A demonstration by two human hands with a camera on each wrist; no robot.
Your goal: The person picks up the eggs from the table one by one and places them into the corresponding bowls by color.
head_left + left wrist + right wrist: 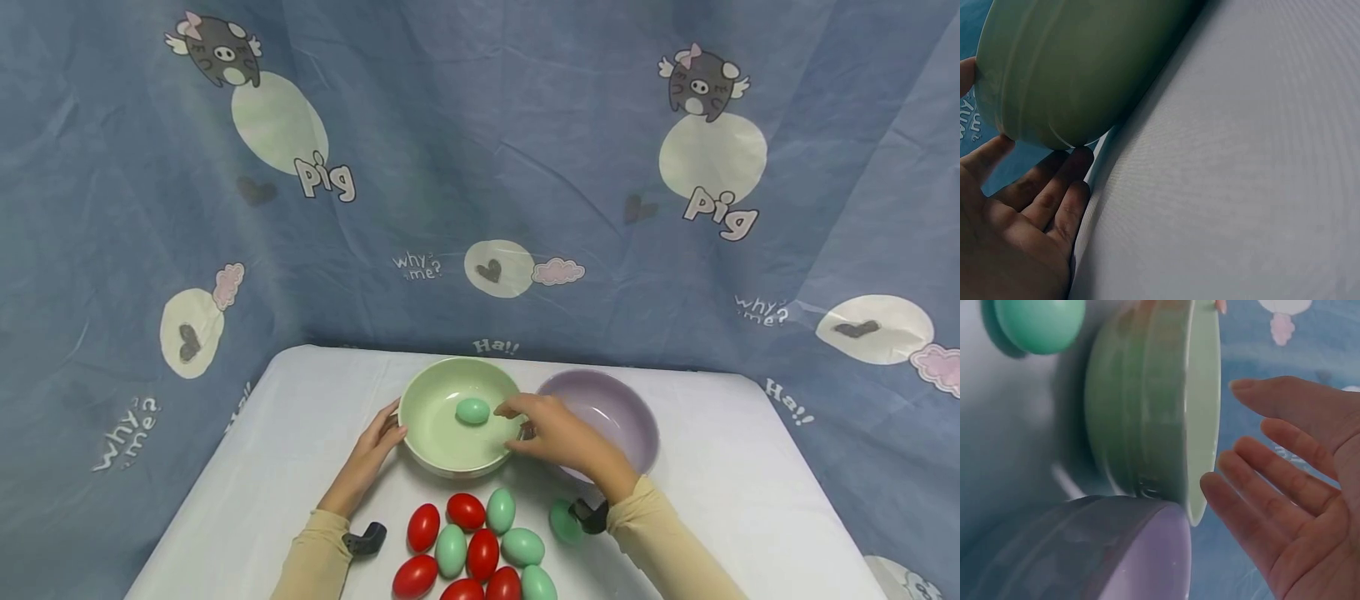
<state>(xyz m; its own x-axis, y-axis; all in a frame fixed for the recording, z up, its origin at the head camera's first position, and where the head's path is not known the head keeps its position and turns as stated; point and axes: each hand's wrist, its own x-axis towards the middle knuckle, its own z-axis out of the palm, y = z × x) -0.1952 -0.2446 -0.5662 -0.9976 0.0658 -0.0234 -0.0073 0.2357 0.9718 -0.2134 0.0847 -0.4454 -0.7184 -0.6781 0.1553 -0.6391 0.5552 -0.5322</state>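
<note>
A light green bowl (423, 417) stands on the white table, with one green egg (472, 411) lying inside. My left hand (373, 450) rests against the bowl's left side, and in the left wrist view its fingertips (1082, 156) touch the outer wall. Over the right rim of the green bowl hovers my right hand (555, 429), thumb and fingers apart and nothing between them. The right wrist view shows that hand (1304, 512) beside the rim, fingers loosely extended. A purple bowl (643, 408) stands just right of the green one, partly hidden behind the right hand.
In front of the bowls lie several red eggs (423, 527) and several green eggs (522, 547), close together. Another green egg (566, 522) lies by the right wrist's dark camera (590, 516). A blue printed cloth (465, 167) hangs behind the table.
</note>
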